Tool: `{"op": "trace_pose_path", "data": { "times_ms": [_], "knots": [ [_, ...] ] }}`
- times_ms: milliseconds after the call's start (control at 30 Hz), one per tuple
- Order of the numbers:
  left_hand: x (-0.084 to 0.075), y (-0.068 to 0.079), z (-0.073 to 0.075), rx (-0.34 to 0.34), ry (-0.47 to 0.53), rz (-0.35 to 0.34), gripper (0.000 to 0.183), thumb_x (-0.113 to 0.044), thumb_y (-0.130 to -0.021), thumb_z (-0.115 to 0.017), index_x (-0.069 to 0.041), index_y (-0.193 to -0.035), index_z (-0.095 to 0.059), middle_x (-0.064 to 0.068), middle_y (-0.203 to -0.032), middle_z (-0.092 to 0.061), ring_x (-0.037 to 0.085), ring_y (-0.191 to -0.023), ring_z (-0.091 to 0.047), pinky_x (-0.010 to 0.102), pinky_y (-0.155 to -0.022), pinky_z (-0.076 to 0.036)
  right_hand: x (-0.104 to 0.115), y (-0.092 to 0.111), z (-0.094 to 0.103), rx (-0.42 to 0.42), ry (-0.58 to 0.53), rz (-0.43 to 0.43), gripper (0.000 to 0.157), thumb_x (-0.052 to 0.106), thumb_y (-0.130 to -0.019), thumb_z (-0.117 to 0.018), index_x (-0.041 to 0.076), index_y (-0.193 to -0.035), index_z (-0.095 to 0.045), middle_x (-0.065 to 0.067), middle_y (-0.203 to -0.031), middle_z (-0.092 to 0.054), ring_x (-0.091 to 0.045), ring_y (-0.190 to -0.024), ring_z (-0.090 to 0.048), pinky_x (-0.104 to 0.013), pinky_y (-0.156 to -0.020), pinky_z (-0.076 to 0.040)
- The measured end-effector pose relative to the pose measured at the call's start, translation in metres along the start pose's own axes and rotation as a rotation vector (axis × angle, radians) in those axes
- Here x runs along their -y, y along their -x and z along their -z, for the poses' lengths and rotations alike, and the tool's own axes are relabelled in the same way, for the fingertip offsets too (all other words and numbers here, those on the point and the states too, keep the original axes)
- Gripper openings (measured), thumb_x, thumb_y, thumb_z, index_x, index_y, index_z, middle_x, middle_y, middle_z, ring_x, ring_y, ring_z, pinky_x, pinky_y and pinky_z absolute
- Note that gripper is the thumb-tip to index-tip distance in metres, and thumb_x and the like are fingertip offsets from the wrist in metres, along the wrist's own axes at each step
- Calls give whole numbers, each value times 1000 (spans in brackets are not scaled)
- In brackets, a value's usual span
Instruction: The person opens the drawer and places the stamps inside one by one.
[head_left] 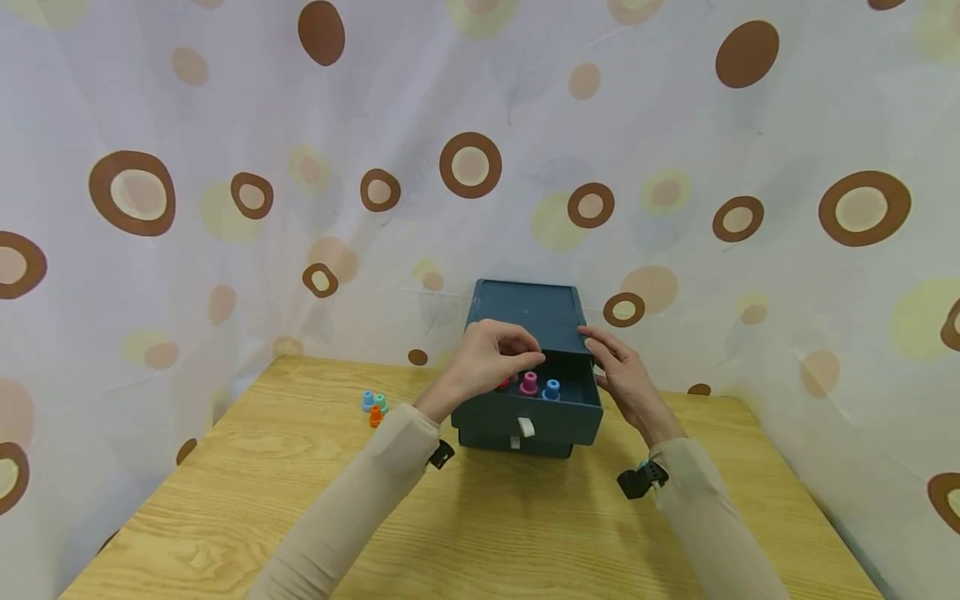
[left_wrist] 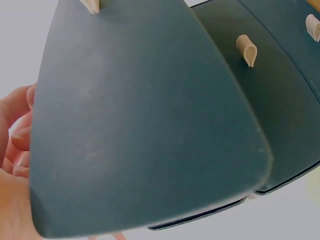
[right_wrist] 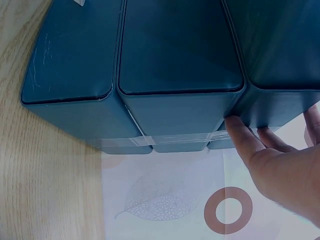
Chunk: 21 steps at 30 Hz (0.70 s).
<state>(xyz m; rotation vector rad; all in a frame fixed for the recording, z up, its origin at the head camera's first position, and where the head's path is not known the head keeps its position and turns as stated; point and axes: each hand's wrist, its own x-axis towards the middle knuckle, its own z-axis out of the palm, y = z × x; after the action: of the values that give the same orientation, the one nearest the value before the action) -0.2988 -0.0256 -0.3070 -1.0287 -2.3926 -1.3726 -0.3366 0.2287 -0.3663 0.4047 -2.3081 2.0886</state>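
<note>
A dark blue drawer box (head_left: 531, 310) stands on the table with its top drawer (head_left: 525, 419) pulled out. Inside that drawer are a magenta stepped peg (head_left: 529, 384), a blue one (head_left: 552, 390) and a red one (head_left: 503, 384), partly covered by the left hand. My left hand (head_left: 487, 360) is over the drawer, fingers bent and thumb near the index fingertip; I cannot tell whether it holds anything. The drawer front (left_wrist: 145, 120) hides most of its fingers in the left wrist view. My right hand (head_left: 628, 385) rests its extended fingers (right_wrist: 245, 137) against the box's right side.
Left of the box, light blue (head_left: 368, 401), mint (head_left: 382, 403) and orange (head_left: 376, 416) pegs sit together on the wooden table (head_left: 315, 492). Lower drawers with pale loop pulls (left_wrist: 247, 50) are closed. A patterned cloth (head_left: 405, 250) hangs behind the table.
</note>
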Motion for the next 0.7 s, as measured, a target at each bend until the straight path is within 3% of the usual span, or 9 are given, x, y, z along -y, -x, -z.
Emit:
{"op": "trace_pose_path", "data": {
  "times_ms": [233, 500, 700],
  "knots": [
    [-1, 9, 1, 27, 68, 20, 11, -19, -92, -70, -10, -96, -75, 16, -82, -73, 32, -58, -63, 29, -51, -52, 1, 0, 1, -6, 14, 1, 56, 43, -103, -45, 15, -151, -38, -8, -165, -13, -38, -151, -9, -63, -116, -18],
    [-1, 19, 2, 36, 94, -8, 14, -19, -93, -69, -6, -97, -75, 17, -80, -72, 34, -54, -62, 31, -52, -52, 1, 0, 1, -5, 12, 0, 56, 42, -103, -45, 14, -151, -38, -7, -165, -12, -38, -151, -8, -64, -117, -16],
    [-2, 26, 0, 56, 111, -13, 15, -21, -93, -69, -7, -96, -75, 11, -74, -71, 34, -53, -64, 29, -38, -42, 1, 1, 0, -8, 19, 0, 55, 42, -104, -45, 15, -151, -38, -8, -165, -14, -38, -151, -9, -63, -116, -19]
  ]
}}
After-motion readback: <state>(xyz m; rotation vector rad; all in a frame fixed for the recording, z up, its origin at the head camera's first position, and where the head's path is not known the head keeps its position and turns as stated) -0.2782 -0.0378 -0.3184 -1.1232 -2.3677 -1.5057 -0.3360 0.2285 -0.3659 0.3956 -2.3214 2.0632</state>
